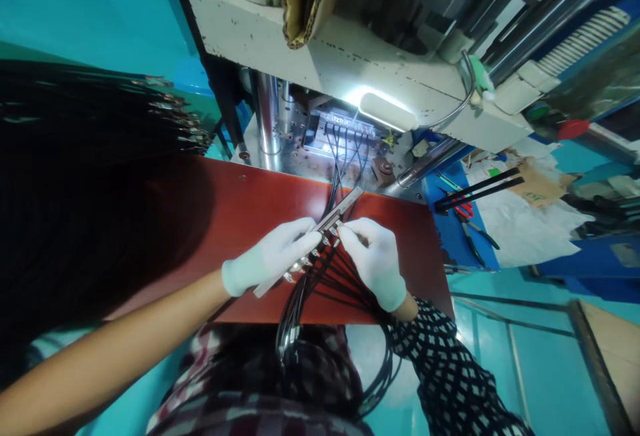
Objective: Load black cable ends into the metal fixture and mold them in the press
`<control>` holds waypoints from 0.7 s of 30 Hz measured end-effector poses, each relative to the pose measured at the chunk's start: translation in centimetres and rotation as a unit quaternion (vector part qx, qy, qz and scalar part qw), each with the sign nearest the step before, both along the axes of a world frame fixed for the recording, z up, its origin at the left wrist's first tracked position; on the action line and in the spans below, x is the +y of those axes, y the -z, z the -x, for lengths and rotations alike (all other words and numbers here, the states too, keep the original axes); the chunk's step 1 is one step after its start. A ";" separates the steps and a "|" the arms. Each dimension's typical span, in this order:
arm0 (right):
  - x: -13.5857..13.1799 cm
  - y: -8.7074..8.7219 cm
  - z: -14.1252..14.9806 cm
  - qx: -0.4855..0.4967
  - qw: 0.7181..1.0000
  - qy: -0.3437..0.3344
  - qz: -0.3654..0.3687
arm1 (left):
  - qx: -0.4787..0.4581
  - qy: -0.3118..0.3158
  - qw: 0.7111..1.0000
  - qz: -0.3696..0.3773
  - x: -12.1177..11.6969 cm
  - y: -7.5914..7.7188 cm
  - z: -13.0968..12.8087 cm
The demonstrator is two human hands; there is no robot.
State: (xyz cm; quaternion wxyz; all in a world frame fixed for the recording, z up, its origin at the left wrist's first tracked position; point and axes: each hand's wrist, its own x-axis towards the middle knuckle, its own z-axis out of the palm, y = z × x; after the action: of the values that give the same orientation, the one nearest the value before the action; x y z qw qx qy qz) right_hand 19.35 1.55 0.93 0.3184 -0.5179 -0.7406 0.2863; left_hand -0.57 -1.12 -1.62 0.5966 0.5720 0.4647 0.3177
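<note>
My left hand (280,249), in a white glove, is closed around a long metal bar (345,204) that slants up to the right over the red-brown board. Small metal connectors (303,263) sit in a row along the bar's lower edge. Gloved too, my right hand (373,253) pinches at a connector near the bar's upper end, its fingertips pressed together there. Black cables (300,309) run from the bar down over the board's front edge into my lap. Further cables (337,163) lead from behind the bar to a lit metal mould (345,133).
A press (320,56) with steel posts (267,113) stands beyond the red-brown board (250,203), a lamp (387,111) glowing under its beam. A large bundle of black cables (100,129) lies on the left. Pliers (473,233) rest on a blue surface at right.
</note>
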 end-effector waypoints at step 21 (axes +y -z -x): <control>0.4 0.4 -1.0 -0.221 0.924 -0.033 -0.309 | 0.007 0.022 0.999 -0.040 0.1 -0.3 -0.2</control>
State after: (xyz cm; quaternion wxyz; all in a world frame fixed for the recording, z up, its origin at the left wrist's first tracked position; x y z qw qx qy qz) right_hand 20.39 1.99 0.58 0.2808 -0.4187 -0.8609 -0.0685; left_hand -0.36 -1.00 -1.34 0.5769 0.6077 0.4430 0.3189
